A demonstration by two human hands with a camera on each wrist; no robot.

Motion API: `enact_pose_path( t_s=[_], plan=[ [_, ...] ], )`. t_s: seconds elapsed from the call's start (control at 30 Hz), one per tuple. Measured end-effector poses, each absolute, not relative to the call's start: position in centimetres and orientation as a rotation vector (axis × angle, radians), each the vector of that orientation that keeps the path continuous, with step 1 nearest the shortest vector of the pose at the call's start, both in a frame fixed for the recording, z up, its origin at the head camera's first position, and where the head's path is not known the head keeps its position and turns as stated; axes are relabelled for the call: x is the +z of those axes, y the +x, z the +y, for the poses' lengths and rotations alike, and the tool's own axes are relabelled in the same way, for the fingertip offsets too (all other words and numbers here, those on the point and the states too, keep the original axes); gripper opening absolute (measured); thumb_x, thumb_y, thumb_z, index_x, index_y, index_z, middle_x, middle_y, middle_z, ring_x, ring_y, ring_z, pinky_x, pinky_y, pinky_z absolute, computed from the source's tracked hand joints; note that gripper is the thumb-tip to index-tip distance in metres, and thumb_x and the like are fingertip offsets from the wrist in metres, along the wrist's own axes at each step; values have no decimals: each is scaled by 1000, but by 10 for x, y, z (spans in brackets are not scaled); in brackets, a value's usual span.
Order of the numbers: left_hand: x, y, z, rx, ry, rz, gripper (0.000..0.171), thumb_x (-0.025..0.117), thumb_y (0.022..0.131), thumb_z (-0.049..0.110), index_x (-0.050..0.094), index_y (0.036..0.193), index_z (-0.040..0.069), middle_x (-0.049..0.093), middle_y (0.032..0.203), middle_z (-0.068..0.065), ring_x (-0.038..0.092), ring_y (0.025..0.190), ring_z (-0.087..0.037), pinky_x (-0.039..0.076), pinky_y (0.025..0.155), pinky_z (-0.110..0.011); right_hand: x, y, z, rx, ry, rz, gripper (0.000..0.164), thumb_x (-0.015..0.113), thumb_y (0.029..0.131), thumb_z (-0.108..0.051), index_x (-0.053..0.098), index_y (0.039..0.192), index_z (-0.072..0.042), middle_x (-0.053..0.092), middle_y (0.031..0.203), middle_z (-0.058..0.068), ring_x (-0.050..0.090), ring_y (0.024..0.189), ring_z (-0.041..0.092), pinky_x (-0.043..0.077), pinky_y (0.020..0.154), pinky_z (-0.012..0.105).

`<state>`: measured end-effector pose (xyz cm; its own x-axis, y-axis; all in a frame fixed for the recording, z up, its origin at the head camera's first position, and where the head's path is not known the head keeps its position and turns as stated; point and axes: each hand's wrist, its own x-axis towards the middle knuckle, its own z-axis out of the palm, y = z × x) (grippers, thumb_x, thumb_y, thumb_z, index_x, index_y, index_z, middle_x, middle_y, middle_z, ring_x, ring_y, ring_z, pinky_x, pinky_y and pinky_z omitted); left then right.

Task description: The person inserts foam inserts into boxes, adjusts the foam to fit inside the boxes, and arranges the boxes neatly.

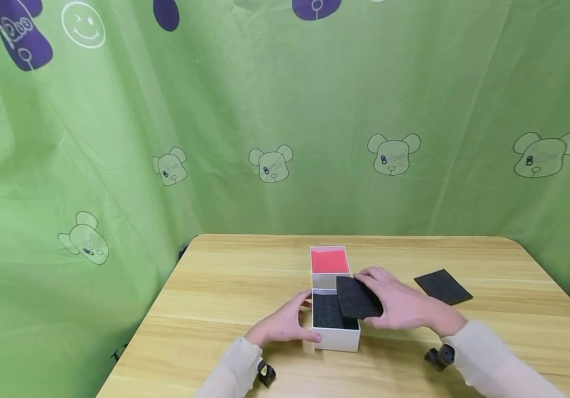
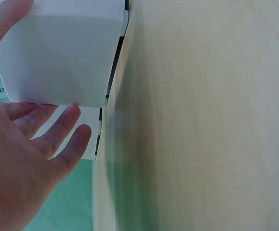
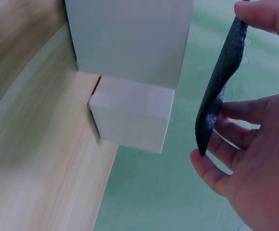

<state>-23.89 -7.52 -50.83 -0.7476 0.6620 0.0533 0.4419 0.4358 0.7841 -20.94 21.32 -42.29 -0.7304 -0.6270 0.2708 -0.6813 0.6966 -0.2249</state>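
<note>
Pale sleeves point(image 1: 489, 354) are flanking the nearer white box point(image 1: 336, 339); the left grip point(image 1: 285, 322) is clasping it, the right grip point(image 1: 396, 301) pinching a bent black sheet point(image 1: 358, 298) partly above. Lighter pinching should be flattening it.

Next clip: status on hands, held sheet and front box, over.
Left hand grips front box. Right hand holds black sheet above it. Black layer inside; nothing seen blocking the gap.

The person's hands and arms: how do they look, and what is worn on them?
The left hand and the right hand are bare, without gloves. Off-white long sleeves reach near the wrists. A small black device shows at each wrist; I see no cables.
</note>
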Motion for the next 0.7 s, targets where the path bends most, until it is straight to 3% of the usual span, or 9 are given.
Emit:
enact_pose_path(
  t_s=[0.7],
  plan=[
    [-509,-240,-75,1208,1002,2431,100,82,72,38,22,149,20,37,144,4,41,124,-13,34,104,-32,-432,-212,184,425,1127,-2756,83,74,69,-40,45,136,0,46,129,9,44,112,20,43,92,42]
  ],
)
